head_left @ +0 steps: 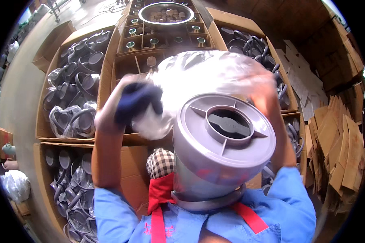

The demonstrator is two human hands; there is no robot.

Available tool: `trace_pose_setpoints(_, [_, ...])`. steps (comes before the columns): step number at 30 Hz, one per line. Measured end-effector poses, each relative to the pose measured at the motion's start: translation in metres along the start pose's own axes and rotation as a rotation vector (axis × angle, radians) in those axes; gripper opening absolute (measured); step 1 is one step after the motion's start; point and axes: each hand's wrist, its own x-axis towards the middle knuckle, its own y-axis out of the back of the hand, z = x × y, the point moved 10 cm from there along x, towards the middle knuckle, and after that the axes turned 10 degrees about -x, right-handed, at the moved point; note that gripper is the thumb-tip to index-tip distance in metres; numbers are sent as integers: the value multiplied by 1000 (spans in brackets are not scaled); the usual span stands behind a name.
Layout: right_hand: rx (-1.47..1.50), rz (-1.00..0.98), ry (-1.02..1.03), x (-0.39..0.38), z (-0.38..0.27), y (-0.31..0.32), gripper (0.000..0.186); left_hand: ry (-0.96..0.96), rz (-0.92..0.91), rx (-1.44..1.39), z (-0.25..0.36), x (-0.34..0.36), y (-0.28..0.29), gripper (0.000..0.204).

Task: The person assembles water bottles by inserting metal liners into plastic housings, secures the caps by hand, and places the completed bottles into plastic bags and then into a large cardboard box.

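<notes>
My left hand [137, 104], in a dark blue glove, grips one side of a clear plastic bag [202, 75]. My right hand [263, 87] is at the bag's other side, bare and blurred, its fingers seemingly closed on the film. Between my forearms, against my chest, a large flask [209, 186] with a shiny body stands upside down. Its round grey plastic base [194, 133] faces up, with a black plug [229, 123] in the middle ring. Neither hand appears to touch the flask. The bag spreads out beyond it and hides part of the cartons behind.
Cartons of grey handled plastic parts stand at the left [75, 85], lower left [73, 190] and right [251, 44]. Ahead, a divided carton [164, 42] holds shiny-necked bottles, with a metal-rimmed bowl [166, 23] above. Flattened cardboard [336, 141] leans at the right.
</notes>
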Motion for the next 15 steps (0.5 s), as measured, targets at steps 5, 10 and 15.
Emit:
trace_pose_setpoints(5, [176,177,264,-46,-86,38,35,-206,428,366,52,-88,33,33])
trace_pose_setpoints(10, [369,379,148,-8,-78,109,36,-852,483,538,175,-30,-55,38])
trace_pose_setpoints(15, [834,384,-174,10,-41,89,38,-565,545,859,124,-13,-30,31])
